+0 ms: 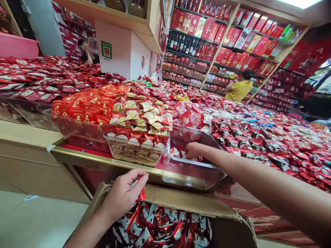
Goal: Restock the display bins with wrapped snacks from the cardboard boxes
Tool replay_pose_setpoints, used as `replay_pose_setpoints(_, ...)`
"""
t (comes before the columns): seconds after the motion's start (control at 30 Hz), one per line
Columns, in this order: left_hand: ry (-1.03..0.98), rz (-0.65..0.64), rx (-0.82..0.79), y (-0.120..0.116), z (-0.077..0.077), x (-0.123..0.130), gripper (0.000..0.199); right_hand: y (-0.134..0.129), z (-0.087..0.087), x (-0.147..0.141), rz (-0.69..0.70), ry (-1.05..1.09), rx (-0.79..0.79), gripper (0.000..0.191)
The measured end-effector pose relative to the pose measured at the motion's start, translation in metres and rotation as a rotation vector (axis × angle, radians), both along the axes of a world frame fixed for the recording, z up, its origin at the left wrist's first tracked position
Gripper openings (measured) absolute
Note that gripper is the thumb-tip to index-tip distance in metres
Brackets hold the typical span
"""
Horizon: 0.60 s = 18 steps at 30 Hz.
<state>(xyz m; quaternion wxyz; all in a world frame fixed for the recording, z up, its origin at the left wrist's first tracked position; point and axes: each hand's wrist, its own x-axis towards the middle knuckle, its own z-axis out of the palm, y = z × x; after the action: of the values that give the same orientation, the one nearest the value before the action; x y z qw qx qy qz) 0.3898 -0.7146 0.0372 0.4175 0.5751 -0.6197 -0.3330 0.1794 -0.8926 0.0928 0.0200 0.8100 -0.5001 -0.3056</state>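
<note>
Over an open cardboard box (165, 198), my left hand (126, 193) pinches a red-wrapped candy (141, 195) between thumb and fingers. Many red and white wrapped candies (165, 227) fill the box below it. My right hand (192, 151) reaches down inside a clear plastic bin (181, 132) on the counter. Its fingers are bent against a few red and white packets (178, 152) at the bin's bottom; whether they grip one is hidden. Left of that bin, a clear bin holds neatly stacked durian candies (136, 136).
Orange-red packets (88, 106) are heaped at the left, and more candy piles (269, 137) spread to the right. A brass-coloured counter edge (103, 162) runs behind the box. A person in yellow (239, 90) is by the back shelves; another person (89, 55) is far left.
</note>
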Motion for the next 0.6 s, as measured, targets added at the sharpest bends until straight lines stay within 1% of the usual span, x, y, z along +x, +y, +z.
replay_pose_setpoints(0.13, -0.011, 0.010, -0.007, -0.0015, -0.0002, -0.0004, 0.022, 0.0026, 0.0021, -0.0013, -0.012, 0.042, -0.003, 0.032)
replay_pose_setpoints(0.27, -0.036, 0.005, -0.014, -0.0025, 0.0001, -0.0002, 0.021, 0.0025, 0.0047, 0.0008, 0.032, 0.009, 0.003, 0.030)
replay_pose_setpoints(0.37, -0.066, 0.021, -0.031, -0.0031, 0.0002, -0.0002, 0.020, -0.0006, 0.0057, 0.0044, 0.125, -0.091, -0.033, 0.039)
replay_pose_setpoints(0.43, -0.072, 0.035, -0.031, -0.0034, -0.0007, -0.0004, 0.020, -0.0030, 0.0043, 0.0056, 0.213, -0.178, -0.015, 0.044)
replay_pose_setpoints(0.5, -0.061, 0.041, -0.019, -0.0038, -0.0020, -0.0006, 0.021, -0.0045, 0.0016, 0.0051, 0.281, -0.239, 0.031, 0.043)
replay_pose_setpoints(0.6, -0.052, 0.028, 0.002, -0.0041, -0.0031, -0.0007, 0.023, -0.0046, -0.0024, 0.0020, 0.317, -0.271, 0.073, 0.039)
